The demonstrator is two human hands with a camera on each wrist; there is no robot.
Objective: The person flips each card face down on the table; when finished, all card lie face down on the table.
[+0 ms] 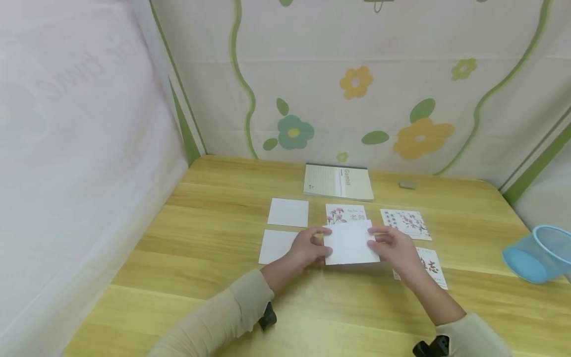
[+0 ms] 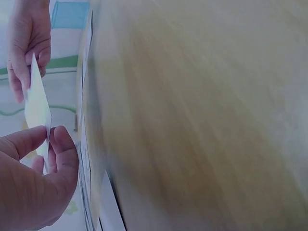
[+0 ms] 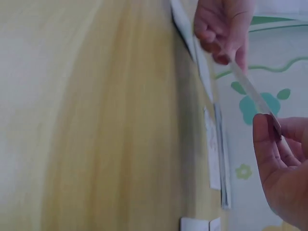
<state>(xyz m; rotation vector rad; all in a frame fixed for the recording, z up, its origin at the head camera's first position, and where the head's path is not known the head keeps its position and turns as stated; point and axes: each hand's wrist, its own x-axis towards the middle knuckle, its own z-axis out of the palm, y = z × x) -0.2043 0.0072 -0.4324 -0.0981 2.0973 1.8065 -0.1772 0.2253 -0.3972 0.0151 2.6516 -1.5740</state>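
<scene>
A white card (image 1: 351,243) is held up above the table between both hands. At its left edge my left hand (image 1: 311,246) pinches it with thumb and fingers. My right hand (image 1: 395,248) pinches the opposite edge. In the left wrist view the card (image 2: 37,103) appears tilted, nearly edge-on, and the right wrist view shows its thin side (image 3: 252,91). Just behind it lies a card with pink flowers (image 1: 343,213), partly covered from the head view. Two plain white cards (image 1: 288,212) lie to the left, the nearer one partly hidden by my left hand.
A blossom-print card (image 1: 406,224) and a card with red characters (image 1: 431,267) lie at the right, the latter partly behind my right arm. A notepad (image 1: 338,182) and a small grey block (image 1: 407,185) sit at the back. A blue mesh basket (image 1: 531,258) stands at the right edge.
</scene>
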